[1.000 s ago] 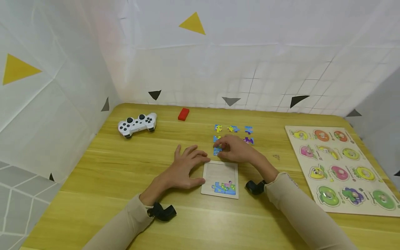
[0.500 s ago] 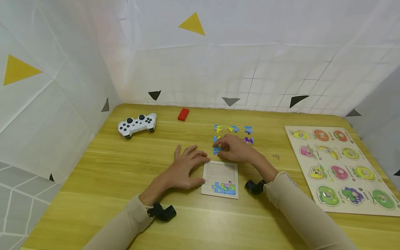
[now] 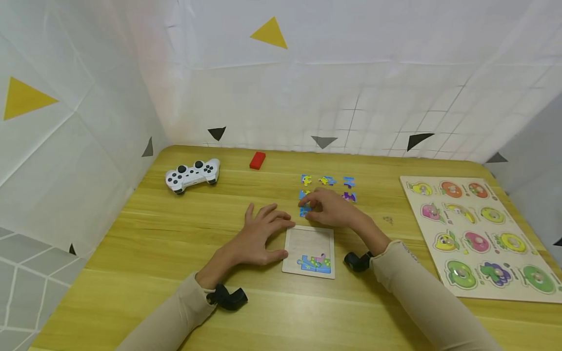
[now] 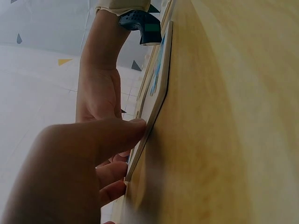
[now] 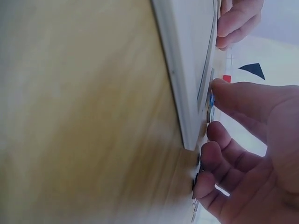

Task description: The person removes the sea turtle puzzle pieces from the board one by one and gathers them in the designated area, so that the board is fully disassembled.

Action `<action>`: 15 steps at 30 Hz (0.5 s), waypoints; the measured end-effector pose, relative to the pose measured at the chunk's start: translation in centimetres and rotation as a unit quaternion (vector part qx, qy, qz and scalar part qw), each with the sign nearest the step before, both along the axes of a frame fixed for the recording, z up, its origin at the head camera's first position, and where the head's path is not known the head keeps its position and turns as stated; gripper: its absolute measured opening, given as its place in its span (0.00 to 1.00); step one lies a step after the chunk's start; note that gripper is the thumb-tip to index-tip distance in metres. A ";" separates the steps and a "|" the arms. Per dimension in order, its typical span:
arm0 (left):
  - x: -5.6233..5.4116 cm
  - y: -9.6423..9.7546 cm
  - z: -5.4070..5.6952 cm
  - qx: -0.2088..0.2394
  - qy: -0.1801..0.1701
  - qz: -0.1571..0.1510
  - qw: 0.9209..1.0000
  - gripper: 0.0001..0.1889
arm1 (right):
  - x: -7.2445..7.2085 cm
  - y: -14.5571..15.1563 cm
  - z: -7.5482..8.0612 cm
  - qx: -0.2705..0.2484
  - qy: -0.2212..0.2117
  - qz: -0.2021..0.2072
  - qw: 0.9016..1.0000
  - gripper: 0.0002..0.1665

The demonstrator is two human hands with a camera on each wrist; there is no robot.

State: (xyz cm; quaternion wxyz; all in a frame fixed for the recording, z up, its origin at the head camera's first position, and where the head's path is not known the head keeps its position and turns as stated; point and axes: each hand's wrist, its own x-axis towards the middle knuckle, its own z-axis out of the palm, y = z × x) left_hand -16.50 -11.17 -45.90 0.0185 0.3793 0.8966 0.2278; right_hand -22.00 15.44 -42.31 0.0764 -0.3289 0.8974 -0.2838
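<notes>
A small square wooden puzzle tray (image 3: 309, 241) lies on the table, with joined blue, green and pink pieces (image 3: 315, 263) in its lower right part. At the tray's left side is my left hand (image 3: 259, 239), fingers spread; the thumb touches the left edge and the index fingertip is at the upper left corner. Just beyond the tray, my right hand (image 3: 331, 208) pinches a blue puzzle piece (image 3: 305, 210) between thumb and index finger, low at the tabletop. The right wrist view shows the thumb (image 5: 233, 95) against the thin piece, the other fingers curled.
Several loose puzzle pieces (image 3: 327, 181) lie beyond the right hand, which partly hides that group. A large fruit puzzle board (image 3: 425, 233) lies at the right. Farther back are a white game controller (image 3: 193, 175) and a red block (image 3: 257, 160).
The blue piece under my right fingers has shifted very slightly away from the tray. My left hand and the tray stay in place.
</notes>
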 end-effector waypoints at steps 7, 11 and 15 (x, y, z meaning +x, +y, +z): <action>0.0 0.1 -0.1 0.000 0.000 -0.003 1.000 0.34 | 0.4 0.7 0.1 -0.031 -0.011 -0.017 0.999 0.19; 0.0 0.0 -0.2 0.001 0.005 -0.004 1.000 0.34 | 0.7 1.1 0.2 -0.042 -0.017 -0.010 0.999 0.18; -0.1 0.0 -0.1 0.001 0.006 -0.004 1.000 0.34 | 1.3 1.5 0.4 -0.052 -0.018 0.009 0.998 0.17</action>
